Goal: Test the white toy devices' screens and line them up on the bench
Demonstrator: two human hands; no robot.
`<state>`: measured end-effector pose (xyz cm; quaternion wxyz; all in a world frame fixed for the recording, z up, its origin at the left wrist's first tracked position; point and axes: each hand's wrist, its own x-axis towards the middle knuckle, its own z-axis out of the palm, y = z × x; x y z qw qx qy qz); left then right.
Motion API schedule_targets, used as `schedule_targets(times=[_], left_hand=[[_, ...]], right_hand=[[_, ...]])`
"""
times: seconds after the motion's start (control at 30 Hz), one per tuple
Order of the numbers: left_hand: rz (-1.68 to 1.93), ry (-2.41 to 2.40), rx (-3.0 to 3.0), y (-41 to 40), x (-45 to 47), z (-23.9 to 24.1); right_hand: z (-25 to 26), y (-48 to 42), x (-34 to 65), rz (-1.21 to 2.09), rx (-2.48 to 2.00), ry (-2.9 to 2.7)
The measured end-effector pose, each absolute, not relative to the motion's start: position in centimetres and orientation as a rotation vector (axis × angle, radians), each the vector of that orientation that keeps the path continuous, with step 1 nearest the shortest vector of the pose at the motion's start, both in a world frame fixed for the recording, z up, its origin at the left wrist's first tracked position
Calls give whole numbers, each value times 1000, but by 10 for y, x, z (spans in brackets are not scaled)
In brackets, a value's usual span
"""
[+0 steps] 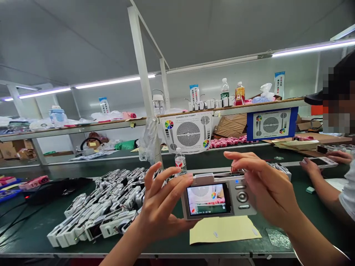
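Silver camera [219,197], just one, is held above the green table [41,229] and one yellow sheet [222,229], its lit screen facing me. I count two test charts ahead: a white chart [188,132] and a blue-framed chart [271,123]. My left hand [159,203] clasps the camera's left edge, fingers loosely fanned. My right hand [267,186] grips its right end, fingers arched over the top.

You held a small silver camera [219,197] up in the air, between your left hand [159,203] and your right hand [267,188], over the green desk [33,229]. It sat level, with its back to you. Its little screen [208,199] was lit and showed a round striped picture with bright colours. Silver buttons [242,196] ran down beside the screen.
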<state>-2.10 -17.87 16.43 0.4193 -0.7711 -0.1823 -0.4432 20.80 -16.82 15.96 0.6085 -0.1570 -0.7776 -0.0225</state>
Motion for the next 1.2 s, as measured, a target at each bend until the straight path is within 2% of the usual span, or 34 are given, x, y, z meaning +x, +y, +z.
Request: schedule_targets(times=[0.43,0.57,0.8,1.2], left_hand=[[-1136,-475,-1905,-175,-25,163],[-1158,-473,-1897,-172,-24,163],[-1160,-459,-1900,-169,-23,161],[-1173,-458,-1877,-169,-15,159]], right_hand=[[145,-167,211,73,-454,-1811],[144,-164,211,-47,-478,-1815],[142,-157,202,-492,-479,-1728],[138,-153,203,-448,-437,-1640]])
